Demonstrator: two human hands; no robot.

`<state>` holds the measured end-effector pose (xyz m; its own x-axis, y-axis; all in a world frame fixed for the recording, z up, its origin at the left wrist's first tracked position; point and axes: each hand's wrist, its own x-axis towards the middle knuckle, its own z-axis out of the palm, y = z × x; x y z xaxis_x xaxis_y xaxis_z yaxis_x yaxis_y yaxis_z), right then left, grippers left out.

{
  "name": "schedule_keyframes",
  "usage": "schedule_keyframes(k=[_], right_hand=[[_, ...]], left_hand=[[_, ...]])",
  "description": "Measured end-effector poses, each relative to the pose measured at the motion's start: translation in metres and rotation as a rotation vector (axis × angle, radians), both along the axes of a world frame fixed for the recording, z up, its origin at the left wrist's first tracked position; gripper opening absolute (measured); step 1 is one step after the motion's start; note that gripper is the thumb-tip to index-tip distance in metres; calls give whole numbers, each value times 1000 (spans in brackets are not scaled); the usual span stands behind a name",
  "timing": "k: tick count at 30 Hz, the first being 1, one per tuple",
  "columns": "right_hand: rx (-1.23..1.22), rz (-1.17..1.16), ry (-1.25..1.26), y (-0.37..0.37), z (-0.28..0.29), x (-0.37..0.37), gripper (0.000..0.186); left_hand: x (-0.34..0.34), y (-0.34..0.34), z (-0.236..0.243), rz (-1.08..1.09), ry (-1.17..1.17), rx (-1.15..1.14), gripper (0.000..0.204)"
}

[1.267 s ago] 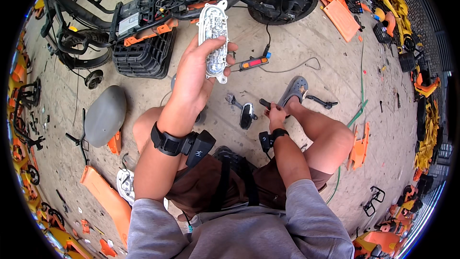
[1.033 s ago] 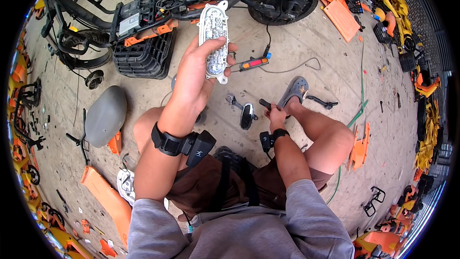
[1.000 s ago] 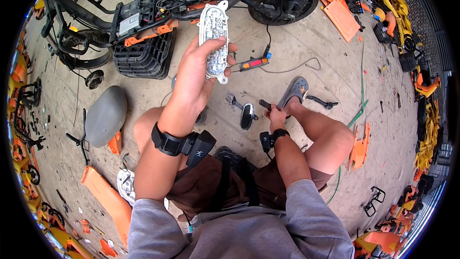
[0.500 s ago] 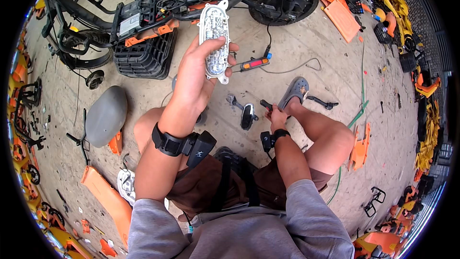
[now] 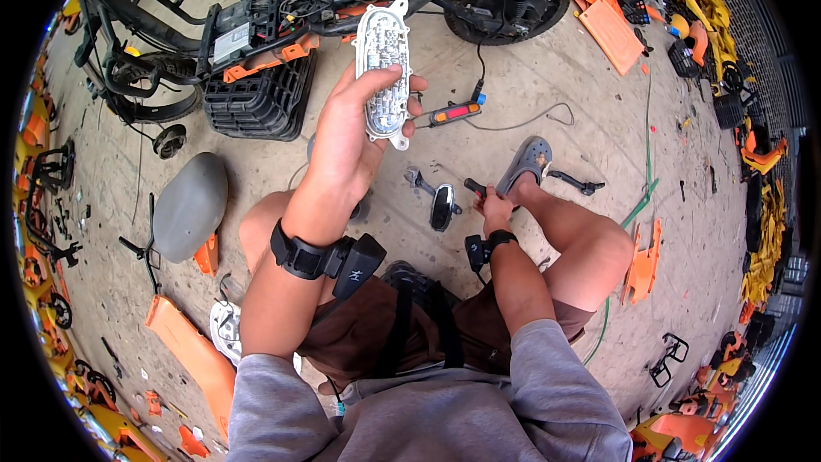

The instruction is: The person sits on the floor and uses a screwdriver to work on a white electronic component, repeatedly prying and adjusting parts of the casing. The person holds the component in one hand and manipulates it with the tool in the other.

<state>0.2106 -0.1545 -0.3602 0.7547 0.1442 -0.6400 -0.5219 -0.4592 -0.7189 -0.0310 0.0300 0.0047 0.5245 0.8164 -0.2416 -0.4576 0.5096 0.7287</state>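
Held up in front of me is an oval lamp housing (image 5: 384,51) with a silvery, faceted inside and a mounting tab at each end. My left hand (image 5: 346,124) grips it, thumb across its face and fingers behind its right edge. Lower and to the right, my right hand (image 5: 496,209) is closed around the black and red handle of a screwdriver (image 5: 475,186), which points to the upper left. On the floor beside it lie an adjustable wrench (image 5: 416,178) and a small dark oval part with a glossy face (image 5: 442,207).
A stripped scooter frame (image 5: 282,21) stands ahead, with a black crate (image 5: 256,103) by it. A red and orange tail light (image 5: 455,114) lies on a cable. At left are a grey seat (image 5: 190,208) and an orange panel (image 5: 192,355). A green hose (image 5: 647,145) runs at right.
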Motion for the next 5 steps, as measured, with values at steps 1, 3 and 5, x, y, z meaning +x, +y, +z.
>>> schedule_keyframes(k=[1, 3, 5], right_hand=[[35, -23, 16, -1, -1, 0, 40], [47, -19, 11, 0, -1, -1, 40], [1, 35, -32, 2, -1, 1, 40]], left_hand=[[0, 0, 0, 0, -1, -1, 31], [-1, 0, 0, -2, -2, 1, 31], [0, 0, 0, -4, -3, 1, 31]])
